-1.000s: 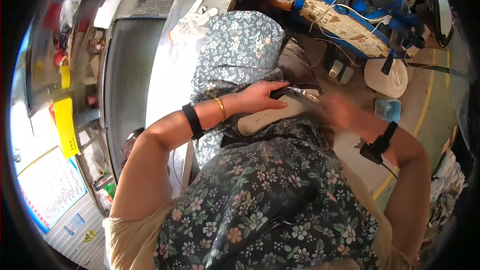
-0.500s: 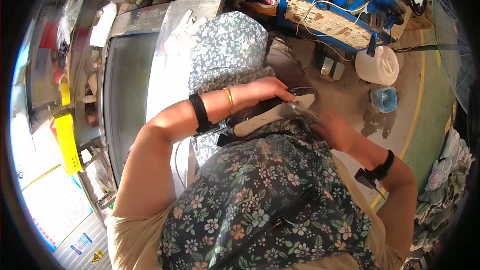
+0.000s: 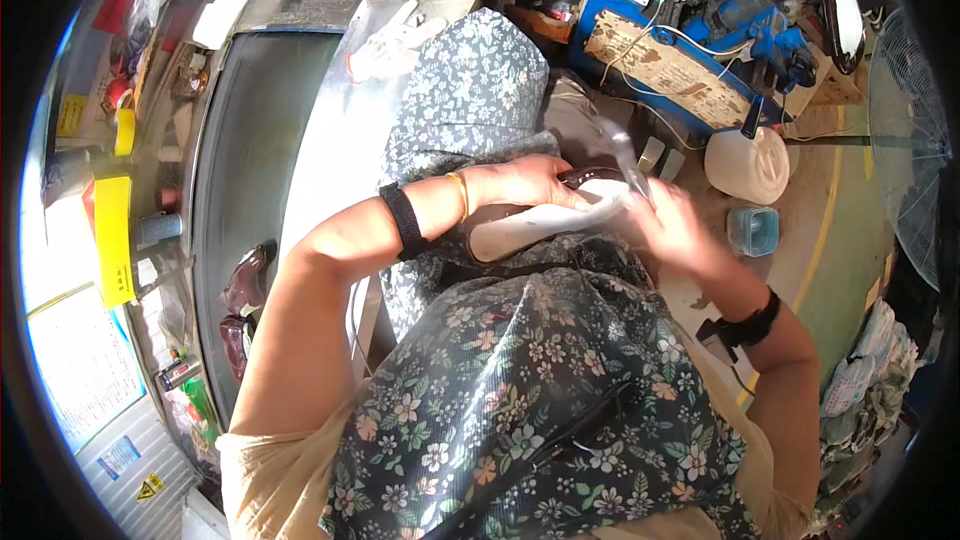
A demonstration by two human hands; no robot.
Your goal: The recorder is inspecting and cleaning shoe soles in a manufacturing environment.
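Note:
A shoe with a dark upper and a pale, unsoled bottom (image 3: 520,231) lies across my lap, bottom side up. My left hand (image 3: 540,183) grips it near its right end, with the thumb on the pale bottom and the fingers around the dark edge. At that same end my right hand (image 3: 672,223) is closed on a shiny metal hand tool (image 3: 627,158), smeared by motion, so its exact kind is unclear. The tool rises from the fist, tilted up and left. A floral apron (image 3: 520,380) covers my lap beneath the shoe.
Left of me runs a dark conveyor belt (image 3: 262,140) carrying glossy dark-red shoes (image 3: 247,283). White gloves (image 3: 392,45) rest on a pale bench. Ahead right stand a blue machine (image 3: 650,65), a white jug (image 3: 746,166) and a blue plastic tub (image 3: 753,231); a fan (image 3: 905,150) is far right.
My right hand has come up with the metal tool, which now points upward beside the shoe. My left hand keeps its hold. Dark-red shoes have come into view on the belt.

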